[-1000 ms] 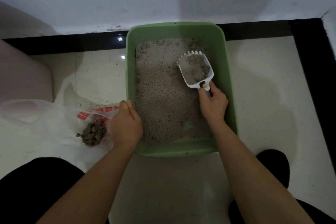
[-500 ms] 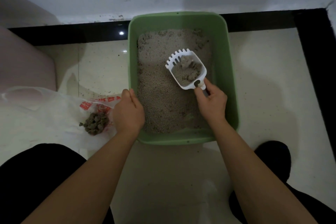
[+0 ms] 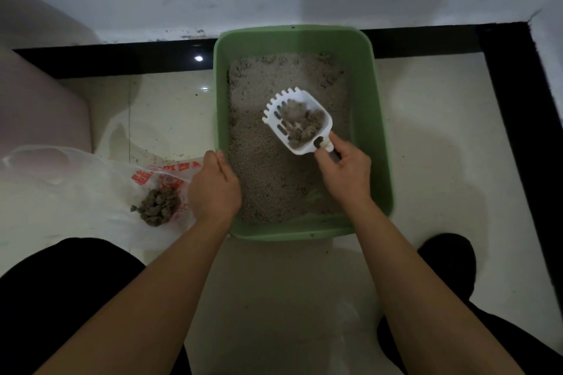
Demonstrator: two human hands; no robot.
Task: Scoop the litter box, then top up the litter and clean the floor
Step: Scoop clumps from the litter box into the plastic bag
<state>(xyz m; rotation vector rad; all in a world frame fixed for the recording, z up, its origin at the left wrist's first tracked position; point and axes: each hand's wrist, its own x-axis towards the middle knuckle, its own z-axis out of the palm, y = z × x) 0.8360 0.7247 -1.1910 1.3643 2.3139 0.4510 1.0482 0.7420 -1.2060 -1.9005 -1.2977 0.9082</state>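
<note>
A green litter box (image 3: 374, 119) stands on the tiled floor against the wall, filled with grey litter (image 3: 265, 173). My right hand (image 3: 345, 172) grips the handle of a white slotted scoop (image 3: 300, 120), held above the litter with several clumps lying in it. My left hand (image 3: 213, 189) grips the box's left rim near the front corner. Left of the box lies a clear plastic bag (image 3: 79, 189) with red print, holding a pile of dark clumps (image 3: 158, 207).
A pale pink object (image 3: 39, 113) stands at the far left. A black border strip (image 3: 518, 100) runs along the white wall and down the right side. My dark-clothed knees (image 3: 61, 298) frame the bottom. Loose grains speckle the floor (image 3: 164, 158) beside the bag.
The scoop has moved left and lifted toward the box's middle; loose litter has sifted out, leaving clumps in it. My left hand has stayed on the rim.
</note>
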